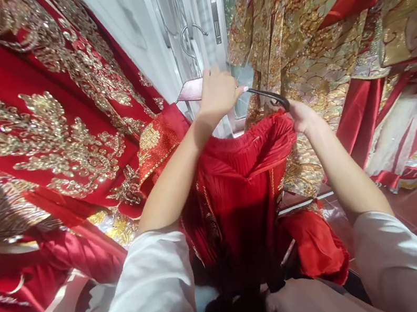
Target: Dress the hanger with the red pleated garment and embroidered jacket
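My left hand (217, 92) is closed around the hanger (197, 87) at its middle just below the hook, my right hand (303, 114) pinches the red pleated garment (243, 171) at the hanger's right end, the bar running left to right, embroidered robes (317, 42) hanging either side.

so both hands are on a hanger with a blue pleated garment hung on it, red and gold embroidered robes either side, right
Not quite: the pleated garment on the hanger is red, not blue, as the head view shows. The rest holds: the left hand and right hand grip the hanger, with red and gold embroidered robes on either side.
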`<move>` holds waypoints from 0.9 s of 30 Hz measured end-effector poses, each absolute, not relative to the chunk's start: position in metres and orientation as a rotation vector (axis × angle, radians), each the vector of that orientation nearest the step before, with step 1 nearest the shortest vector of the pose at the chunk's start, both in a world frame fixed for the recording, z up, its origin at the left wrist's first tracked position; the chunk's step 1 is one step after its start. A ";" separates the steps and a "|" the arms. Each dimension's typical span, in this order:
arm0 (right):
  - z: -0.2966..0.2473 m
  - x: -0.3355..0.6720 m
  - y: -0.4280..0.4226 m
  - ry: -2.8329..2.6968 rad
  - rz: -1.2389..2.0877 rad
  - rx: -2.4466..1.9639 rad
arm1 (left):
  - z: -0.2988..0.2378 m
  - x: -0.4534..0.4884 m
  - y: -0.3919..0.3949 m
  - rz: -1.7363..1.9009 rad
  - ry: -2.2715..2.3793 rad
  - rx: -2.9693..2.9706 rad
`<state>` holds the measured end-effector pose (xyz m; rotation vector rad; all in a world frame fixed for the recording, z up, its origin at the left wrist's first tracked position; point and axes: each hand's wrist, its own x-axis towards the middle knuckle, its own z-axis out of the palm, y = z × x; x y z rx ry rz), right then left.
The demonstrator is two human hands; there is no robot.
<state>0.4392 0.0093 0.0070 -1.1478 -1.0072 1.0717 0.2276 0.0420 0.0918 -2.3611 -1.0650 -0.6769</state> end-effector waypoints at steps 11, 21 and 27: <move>0.142 0.403 -0.027 -1.394 -0.117 -0.971 | 0.094 0.237 0.034 -0.557 -1.168 -2.229; -0.025 0.271 -0.061 -2.012 -0.402 -1.909 | 0.093 0.197 0.034 -0.770 -0.826 -2.435; 0.015 0.358 -0.067 -1.750 -0.469 -1.695 | 0.094 0.096 0.017 -1.264 -1.168 -2.251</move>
